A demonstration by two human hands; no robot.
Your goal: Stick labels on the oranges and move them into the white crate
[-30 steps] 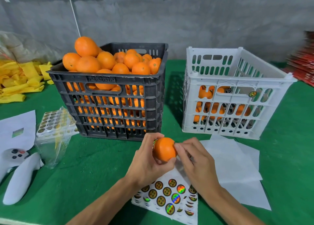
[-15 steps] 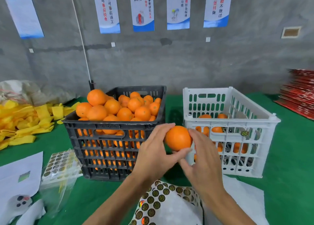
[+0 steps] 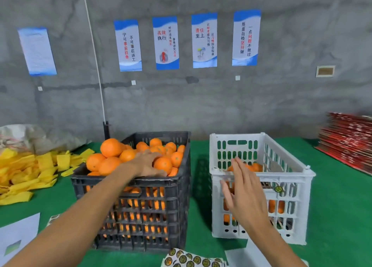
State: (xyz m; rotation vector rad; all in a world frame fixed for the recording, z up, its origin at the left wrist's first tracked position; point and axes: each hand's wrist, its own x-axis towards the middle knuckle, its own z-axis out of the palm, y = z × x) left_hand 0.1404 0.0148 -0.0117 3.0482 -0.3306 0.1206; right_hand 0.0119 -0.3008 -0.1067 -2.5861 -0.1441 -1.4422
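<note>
**Desk:** Oranges (image 3: 128, 156) heaped in the black crate (image 3: 141, 202) on the green worktop (image 3: 342, 206). What are the hands doing?

**Photographer:** The left hand (image 3: 148, 163) lies on top of the heap, fingers spread over the fruit beside one orange (image 3: 163, 164) near the crate's front edge. I cannot tell whether that grip has closed round any fruit. The right hand (image 3: 244, 194) hangs in front of the white crate (image 3: 261, 178), fingers straight and apart, holding nothing.

**Desk:** And the white crate?

**Photographer:** A few oranges show through its slots and over the near rim. One round label (image 3: 278, 189) is stuck on the crate's front wall. The sheet of labels (image 3: 193, 259) lies at the bottom edge of the frame, just in front of the black crate.

**Desk:** So which step, would you say?

**Photographer:** Picking up the next orange, by the look of it. To do it well, I'd take one from the top of the heap so its neighbours don't roll over the rim, curl the fingers fully round it, then bring it down near the sheet so the free hand can peel a label and press it flat on the skin.
</note>
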